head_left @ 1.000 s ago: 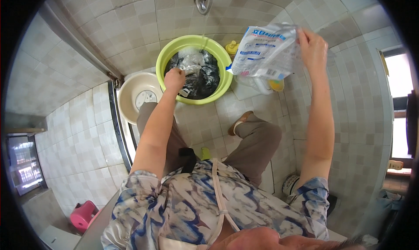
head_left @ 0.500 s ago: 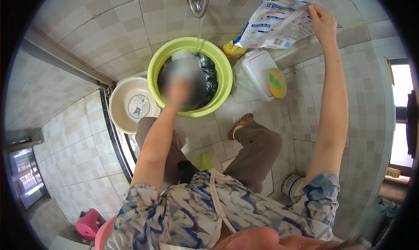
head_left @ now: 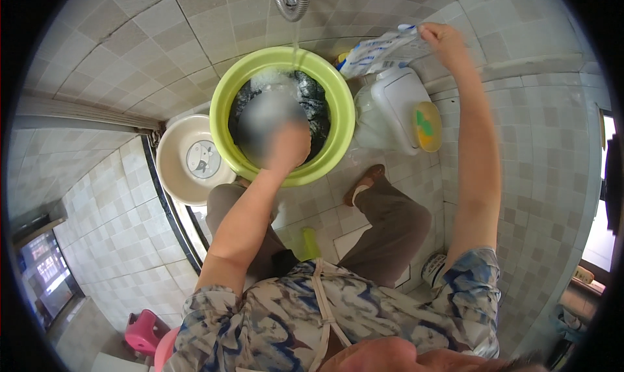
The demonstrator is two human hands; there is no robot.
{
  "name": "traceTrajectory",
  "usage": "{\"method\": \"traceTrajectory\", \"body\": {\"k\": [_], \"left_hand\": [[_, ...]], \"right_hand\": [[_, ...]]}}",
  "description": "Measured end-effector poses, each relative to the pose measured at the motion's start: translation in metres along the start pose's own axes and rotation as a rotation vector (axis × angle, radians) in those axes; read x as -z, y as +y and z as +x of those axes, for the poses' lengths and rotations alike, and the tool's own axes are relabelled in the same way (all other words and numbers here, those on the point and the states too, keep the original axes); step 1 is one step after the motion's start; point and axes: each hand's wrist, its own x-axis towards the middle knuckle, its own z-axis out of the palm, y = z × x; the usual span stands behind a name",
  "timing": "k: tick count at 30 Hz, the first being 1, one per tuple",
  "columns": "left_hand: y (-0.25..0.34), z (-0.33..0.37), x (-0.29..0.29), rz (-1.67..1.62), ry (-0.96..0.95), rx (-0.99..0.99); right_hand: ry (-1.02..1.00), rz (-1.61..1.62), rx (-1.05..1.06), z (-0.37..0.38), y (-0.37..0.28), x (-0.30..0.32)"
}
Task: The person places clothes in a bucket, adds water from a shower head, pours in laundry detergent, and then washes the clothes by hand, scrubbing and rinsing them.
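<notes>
A yellow-green basin (head_left: 348, 122) holds dark wet cloth (head_left: 316, 102) with white suds (head_left: 272, 79) on it. Over the near side of the basin, my left hand (head_left: 289, 148) reaches in among the cloth; its fingers are smeared by blur, so their grip is hidden. My right hand (head_left: 444, 44), raised at the far right, pinches the corner of a white and blue plastic pouch (head_left: 382, 52). That pouch hangs tilted to the left, above a white lidded container. Water (head_left: 296, 44) runs in a thin stream into the basin.
A metal shower hose (head_left: 292, 0) hangs at the wall. Left of the basin sits a cream bowl (head_left: 170, 177). The white lidded container (head_left: 398, 102) stands right, bearing a small yellow and green dish (head_left: 427, 126). A pink stool (head_left: 144, 332) is at lower left.
My right hand has moved left and the pouch has swung, now seen more edge-on. My left hand has shifted right inside the basin. The whole view has tilted slightly.
</notes>
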Motion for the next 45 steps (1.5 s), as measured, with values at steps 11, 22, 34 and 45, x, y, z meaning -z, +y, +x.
{"method": "traceTrajectory", "body": {"k": [11,22,34,45], "left_hand": [[-0.027,0.006,0.003,0.057,-0.005,0.016],[-0.078,0.026,0.013,0.151,0.032,0.101],[-0.084,0.138,-0.09,0.281,-0.516,0.513],[-0.14,0.244,-0.193,0.235,-0.295,0.303]], "right_hand": [[0.046,-0.204,0.057,-0.016,0.02,-0.143],[-0.271,0.273,0.067,-0.117,-0.155,-0.205],[-0.494,0.004,0.129,0.0,-0.097,-0.331],[-0.452,0.163,-0.161,0.046,-0.034,-0.446]]}}
